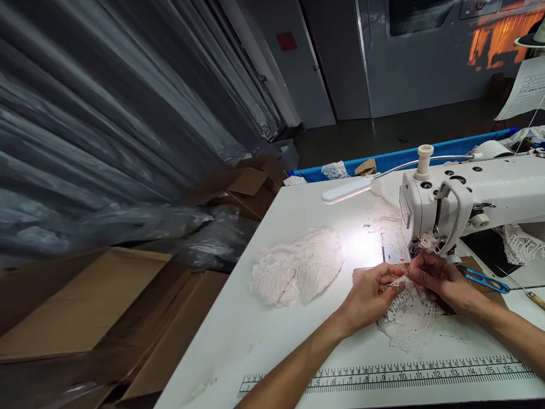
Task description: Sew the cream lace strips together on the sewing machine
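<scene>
Both hands meet just in front of the needle area of a white sewing machine (502,184). My left hand (372,295) pinches the upper edge of a white lace piece (409,321), thumb and fingers pressed together. Close beside it, my right hand (443,284) is closed on the same lace from the other side. The lace hangs from the fingers onto the table, its scalloped edge toward me. More lace (389,218) lies behind the machine's needle area. The fingertips partly cover the held edge.
A white lace bundle (298,267) lies left on the white table (238,335). Blue thread snips (485,279) and a wooden-handled awl (534,298) lie at right. A lamp (347,190) lights the work. A printed ruler (383,378) runs along the front. Cardboard boxes (170,335) stand left.
</scene>
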Tool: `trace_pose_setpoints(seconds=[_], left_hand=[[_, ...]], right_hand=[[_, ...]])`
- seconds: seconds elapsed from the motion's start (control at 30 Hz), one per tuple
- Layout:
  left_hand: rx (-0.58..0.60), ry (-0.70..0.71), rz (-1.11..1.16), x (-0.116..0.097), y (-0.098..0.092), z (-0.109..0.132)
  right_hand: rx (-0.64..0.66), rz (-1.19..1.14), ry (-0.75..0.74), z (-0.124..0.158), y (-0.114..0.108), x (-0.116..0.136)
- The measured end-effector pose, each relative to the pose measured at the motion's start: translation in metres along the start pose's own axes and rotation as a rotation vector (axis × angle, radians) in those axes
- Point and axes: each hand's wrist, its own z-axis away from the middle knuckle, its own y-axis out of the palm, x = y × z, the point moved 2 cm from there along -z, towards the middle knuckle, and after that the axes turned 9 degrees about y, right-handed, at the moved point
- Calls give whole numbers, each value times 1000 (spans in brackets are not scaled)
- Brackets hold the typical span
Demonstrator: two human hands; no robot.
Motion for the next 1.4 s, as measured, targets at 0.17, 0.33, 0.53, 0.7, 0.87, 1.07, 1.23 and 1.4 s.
trace_pose_setpoints(seconds=[0.17, 0.33, 0.53, 0.7, 0.87, 1.07, 1.23, 1.4], left_hand=[[78, 44, 108, -5, 3, -1], [172, 58, -5, -10, 0, -2], [67, 309, -381, -23, -8, 1], [38, 454, -410, -24, -10, 2], [-280, 438, -243, -28, -47, -3], [-228, 137, 19, -18, -48, -10], [-128, 65, 50, -22, -30, -3], [-106, 40, 34, -23, -31, -1]], right_hand=[[-113, 299, -235, 11, 2, 14], [-65, 157, -336, 21, 11, 13], [-133, 299, -304, 22, 18, 18], [-167, 355, -319, 20, 24, 38], [-139, 447, -253, 47, 23, 16], [118, 696, -201, 66, 17, 11], [-155, 638, -342, 24, 15, 31], [96, 343, -84, 3, 25, 33]])
